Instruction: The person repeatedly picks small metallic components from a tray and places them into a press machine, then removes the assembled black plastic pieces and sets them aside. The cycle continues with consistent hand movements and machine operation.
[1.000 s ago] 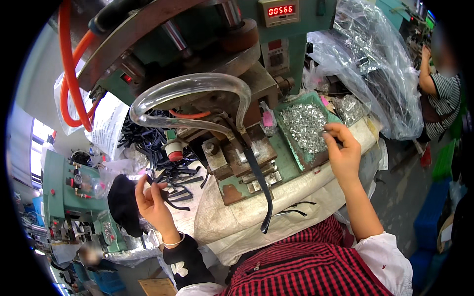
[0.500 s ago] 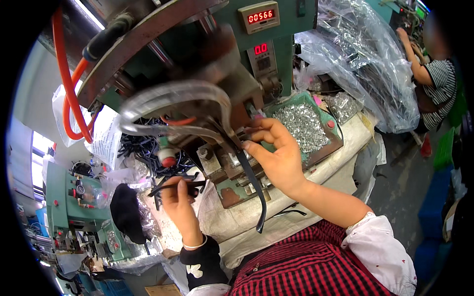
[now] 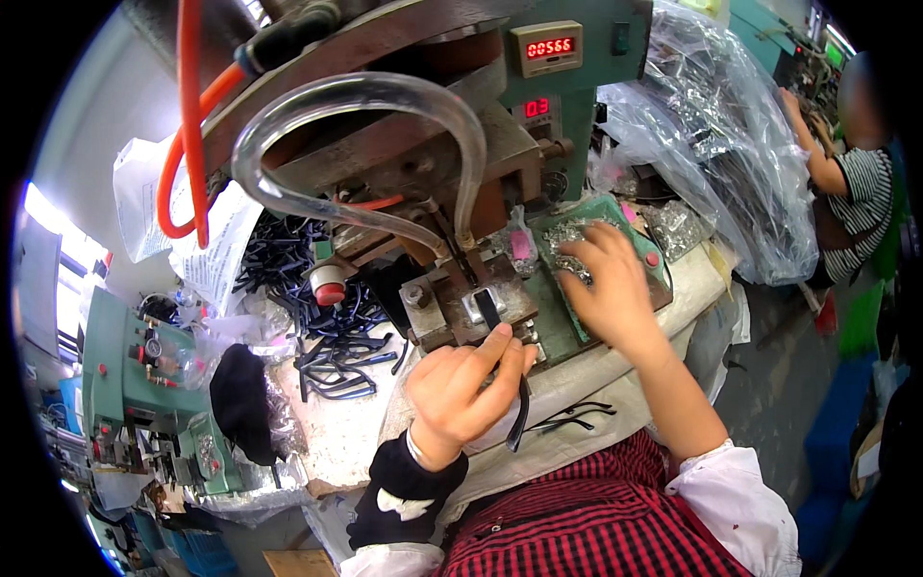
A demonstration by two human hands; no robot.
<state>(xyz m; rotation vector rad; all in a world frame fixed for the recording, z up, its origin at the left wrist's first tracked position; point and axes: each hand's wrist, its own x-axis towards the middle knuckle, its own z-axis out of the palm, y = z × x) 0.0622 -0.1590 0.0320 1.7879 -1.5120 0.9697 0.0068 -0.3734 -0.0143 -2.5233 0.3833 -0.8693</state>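
Lengthwise, black spectacle arm [image 3: 522, 412], bent end [image 3: 515, 439] toward checked apron [image 3: 586, 505]

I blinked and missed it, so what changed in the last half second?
The left grip moved right, from beside the heap of black strips, and now holds the black strip on the metal block; whether it's the one it held before, I can't tell. The right grip moved from near that block, rightward to the tray of metal bits. The heap and tray stayed put.
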